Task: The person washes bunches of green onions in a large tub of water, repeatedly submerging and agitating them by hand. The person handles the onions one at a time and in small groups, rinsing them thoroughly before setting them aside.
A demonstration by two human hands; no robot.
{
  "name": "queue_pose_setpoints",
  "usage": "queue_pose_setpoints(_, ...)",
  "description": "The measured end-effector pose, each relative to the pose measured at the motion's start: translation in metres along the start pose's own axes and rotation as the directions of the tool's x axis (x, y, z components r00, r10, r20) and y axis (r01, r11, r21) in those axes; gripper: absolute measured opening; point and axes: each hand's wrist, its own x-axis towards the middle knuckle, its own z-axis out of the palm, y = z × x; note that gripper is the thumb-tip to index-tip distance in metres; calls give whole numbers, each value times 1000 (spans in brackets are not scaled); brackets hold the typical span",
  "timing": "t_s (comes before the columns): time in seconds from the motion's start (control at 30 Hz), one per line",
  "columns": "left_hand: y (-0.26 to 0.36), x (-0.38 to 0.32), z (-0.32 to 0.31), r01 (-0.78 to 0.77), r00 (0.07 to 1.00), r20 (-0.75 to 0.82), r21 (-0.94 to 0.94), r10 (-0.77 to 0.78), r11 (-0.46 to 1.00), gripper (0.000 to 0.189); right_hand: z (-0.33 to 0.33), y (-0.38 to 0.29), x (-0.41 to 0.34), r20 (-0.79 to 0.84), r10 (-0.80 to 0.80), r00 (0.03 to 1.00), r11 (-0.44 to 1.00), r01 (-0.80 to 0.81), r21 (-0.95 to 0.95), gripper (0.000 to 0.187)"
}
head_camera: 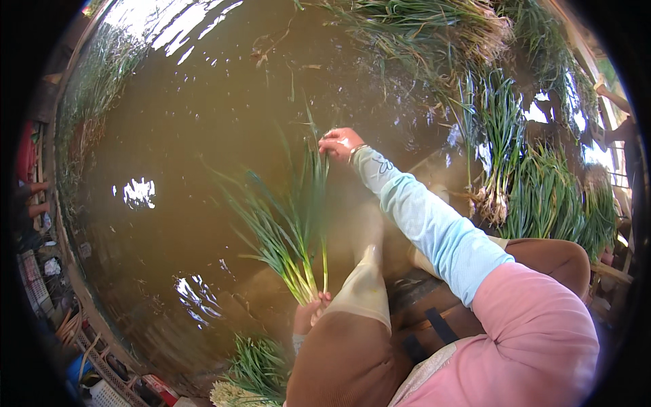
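Observation:
My left hand (309,311), partly hidden behind my knee, grips the pale lower stems of a small bunch of green onions (297,254). Their long leaves fan out over muddy brown water (203,127). At the far end of the leaves, my right hand (342,142) has its fingers pinched together on a leaf; the leaves just below it are blurred. A bracelet circles that wrist, above a light blue sleeve cover (437,229). The roots of the held bunch are hidden by the hand and leg.
Bunches of green onions with roots (496,198) stand at the right, with a larger heap (432,25) at the upper right. Another bunch (259,361) lies by my left knee. My booted leg (363,290) stands in the water. Crates (107,366) sit beyond the left rim, near another person's hands.

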Motion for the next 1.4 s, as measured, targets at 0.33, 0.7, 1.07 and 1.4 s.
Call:
queue_pose_setpoints(0.33, -3, 2, -2, -33, 999, 29, -54, 34, 998, 25, -35, -19, 5, -730, -214, 649, 959, 283, -29, 17)
queue_pose_setpoints(0.7, -10, -4, -22, -49, 999, -15, -58, 49, 997, 23, -62, -56, 65, 362, -602, 712, -203, 302, -932, 19)
queue_pose_setpoints(1.07, -21, -7, -58, -65, 997, -36, -117, 61, 991, 32, -78, 3, 40, 244, 233, 941, -169, 286, -943, 30)
queue_pose_setpoints(1.4, -31, -4, -81, -91, 993, -91, -231, 72, 969, 27, -91, 25, 46, 538, -67, 840, 236, 538, -810, 39)
